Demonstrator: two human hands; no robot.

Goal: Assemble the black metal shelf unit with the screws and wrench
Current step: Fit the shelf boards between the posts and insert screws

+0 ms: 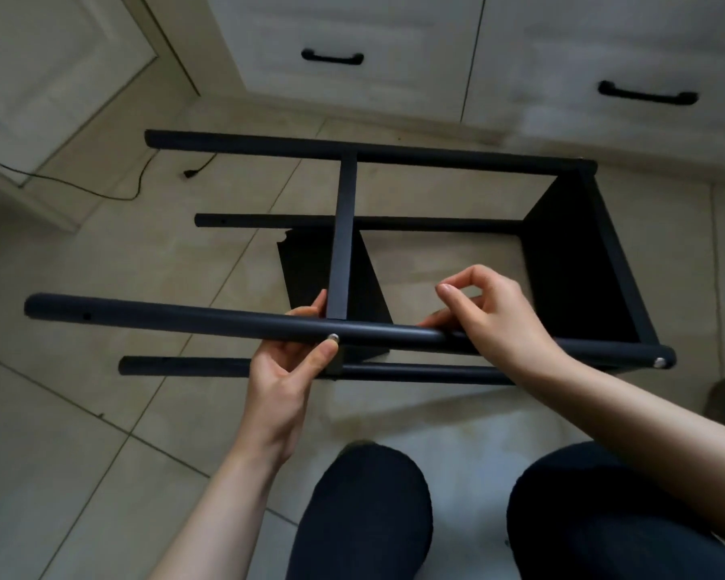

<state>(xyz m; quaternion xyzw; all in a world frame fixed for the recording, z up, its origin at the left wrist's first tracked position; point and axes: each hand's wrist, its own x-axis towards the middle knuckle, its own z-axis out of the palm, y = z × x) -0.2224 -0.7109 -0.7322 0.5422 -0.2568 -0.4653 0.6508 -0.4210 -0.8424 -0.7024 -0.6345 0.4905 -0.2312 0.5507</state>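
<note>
Beige floor tiles [101,412], white drawers [352,48]

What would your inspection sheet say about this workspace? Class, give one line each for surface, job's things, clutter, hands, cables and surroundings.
Surface: tiled floor, pale, with visible grout lines.
Job's things: black shelf unit lies on its side, part built; near tube carries a silver screw at the middle shelf and another screw at the right end; empty holes show near the tubes' left ends. No wrench seen.
Clutter: nothing seen.
Hands: left hand holds the near tube from below, thumb by the middle screw; right hand rests on the tube, finger and thumb pinched together, anything between them too small to tell.
Cables: black cable with plug lies on the floor, upper left.
Surroundings: white drawers with black handles behind.
</note>
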